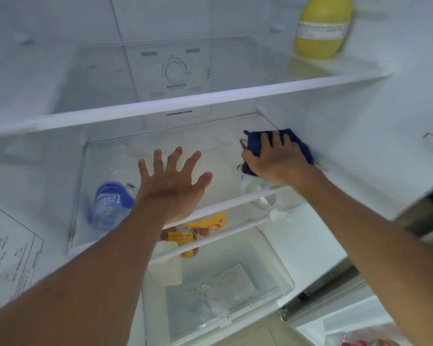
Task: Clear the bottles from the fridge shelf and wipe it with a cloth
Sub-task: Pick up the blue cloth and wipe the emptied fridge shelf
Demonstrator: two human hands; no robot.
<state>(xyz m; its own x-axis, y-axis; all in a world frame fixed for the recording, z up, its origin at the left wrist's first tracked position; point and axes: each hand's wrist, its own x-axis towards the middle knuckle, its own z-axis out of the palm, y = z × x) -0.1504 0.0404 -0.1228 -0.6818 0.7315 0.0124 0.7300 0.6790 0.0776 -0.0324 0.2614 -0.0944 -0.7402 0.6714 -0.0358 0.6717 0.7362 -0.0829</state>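
Note:
I look into an open fridge. My right hand [275, 162] presses a dark blue cloth [298, 143] onto the right rear part of the glass shelf [218, 143], close to the right wall. My left hand [171, 181] hovers over the middle of the same shelf with fingers spread and nothing in it. A clear water bottle with a blue label [109, 204] lies on its side at the shelf's left front, just left of my left wrist. Another clear bottle [256, 188] shows blurred beneath my right hand at the shelf's front edge.
A yellow bottle [320, 28] stands on the upper shelf [185, 101] at the right. Below the wiped shelf are a yellow packet [203, 228] and a clear drawer [223, 290]. A printed sheet [8, 253] lies at the left. Red items [370, 342] show at bottom right.

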